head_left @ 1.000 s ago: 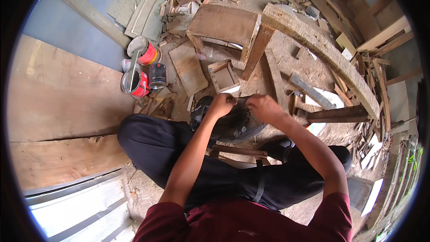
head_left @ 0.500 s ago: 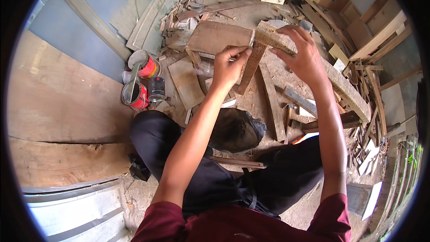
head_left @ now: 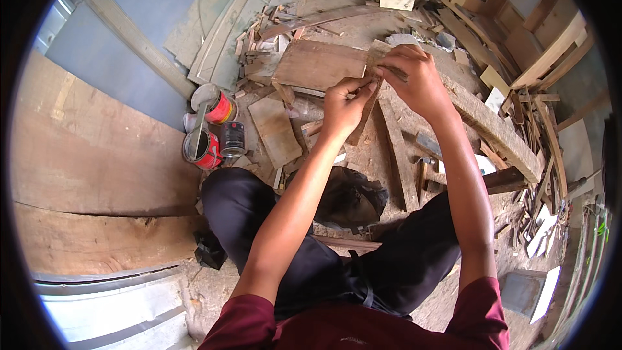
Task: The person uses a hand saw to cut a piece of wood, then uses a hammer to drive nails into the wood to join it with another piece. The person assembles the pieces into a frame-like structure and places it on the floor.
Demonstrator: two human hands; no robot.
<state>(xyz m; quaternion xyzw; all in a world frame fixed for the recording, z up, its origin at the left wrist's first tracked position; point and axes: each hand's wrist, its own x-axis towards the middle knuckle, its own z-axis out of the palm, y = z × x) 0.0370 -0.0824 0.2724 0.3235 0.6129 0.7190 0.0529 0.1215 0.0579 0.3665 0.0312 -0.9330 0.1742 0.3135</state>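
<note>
Here, both hands — left hand (head_left: 343, 100), right hand (head_left: 414, 78) — pinched on a wooden strip (head_left: 368, 91); lidded red cans (head_left: 210, 129) nearby.

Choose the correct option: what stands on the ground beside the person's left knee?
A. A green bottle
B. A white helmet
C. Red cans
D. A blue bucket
C: two red cans, with a darker can next to them, stand close to the left knee.

A single head-worn fisheye view looks steeply down from close above the seated person's lap (head_left: 337, 272), facing forward over the wood scraps beyond the knees; edges bend near the rim.
</note>
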